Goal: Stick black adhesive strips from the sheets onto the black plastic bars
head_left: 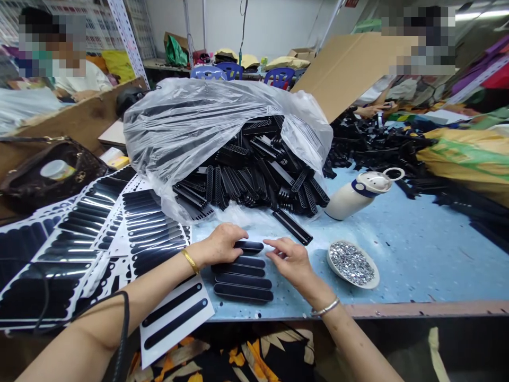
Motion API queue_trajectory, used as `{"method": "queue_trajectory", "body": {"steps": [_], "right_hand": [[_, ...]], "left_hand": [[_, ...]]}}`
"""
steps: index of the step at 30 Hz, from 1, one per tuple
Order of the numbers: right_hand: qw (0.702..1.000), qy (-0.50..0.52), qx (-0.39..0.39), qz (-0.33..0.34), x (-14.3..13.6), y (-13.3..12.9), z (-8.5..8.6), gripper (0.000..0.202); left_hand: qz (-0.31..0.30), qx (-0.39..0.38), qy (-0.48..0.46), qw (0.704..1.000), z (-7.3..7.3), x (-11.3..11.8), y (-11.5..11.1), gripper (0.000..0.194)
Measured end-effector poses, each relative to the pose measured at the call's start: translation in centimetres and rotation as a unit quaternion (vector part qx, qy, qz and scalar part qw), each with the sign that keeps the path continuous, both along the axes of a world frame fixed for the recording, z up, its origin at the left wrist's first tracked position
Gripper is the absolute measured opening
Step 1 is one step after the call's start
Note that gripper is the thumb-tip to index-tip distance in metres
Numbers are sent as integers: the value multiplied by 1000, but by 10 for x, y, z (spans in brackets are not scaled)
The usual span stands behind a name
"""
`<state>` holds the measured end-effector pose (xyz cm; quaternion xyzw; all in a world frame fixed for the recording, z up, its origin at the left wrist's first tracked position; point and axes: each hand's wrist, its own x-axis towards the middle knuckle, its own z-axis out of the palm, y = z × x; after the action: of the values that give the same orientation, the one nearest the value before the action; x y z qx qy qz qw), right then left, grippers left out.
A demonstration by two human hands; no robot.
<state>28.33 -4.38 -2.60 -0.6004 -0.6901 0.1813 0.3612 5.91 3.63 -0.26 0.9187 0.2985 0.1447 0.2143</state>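
The farthest strip lies crosswise, left hand seemingly pinching one end. Right hand, fingers narrowly parted, is just off the other.

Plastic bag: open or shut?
Open: the bag gapes at the front, baring a pile of black pieces not covered by film.

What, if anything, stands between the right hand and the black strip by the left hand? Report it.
Nothing visible. The right hand is right beside the near end of the black strip; whether they touch is too fine to tell. The left hand is at the opposite end.
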Motion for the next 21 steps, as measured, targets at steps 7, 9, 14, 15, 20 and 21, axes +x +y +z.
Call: {"method": "queue_trajectory", "body": {"steps": [7,9,14,15,20,21], "right_hand": [[995,-14,80,53,-12,3,-21,23],[994,-7,91,56,-13,3,-22,23],[994,6,105,39,-19,-1,-20,23],[994,7,106,36,-20,-1,-20,23],[995,30,96,25,-18,0,-19,18],[996,38,78,22,-15,0,-17,16]], "left_hand": [[-26,-17,7,999,-7,6,-4,17],[-19,-24,-4,1000,-11,6,-6,18],[-1,-41,-25,999,-19,7,-8,21],[2,-45,-25,999,-20,7,-8,21],[7,-62,-28,998,-19,6,-5,21],[8,-66,-34,997,-17,5,-4,21]]}}
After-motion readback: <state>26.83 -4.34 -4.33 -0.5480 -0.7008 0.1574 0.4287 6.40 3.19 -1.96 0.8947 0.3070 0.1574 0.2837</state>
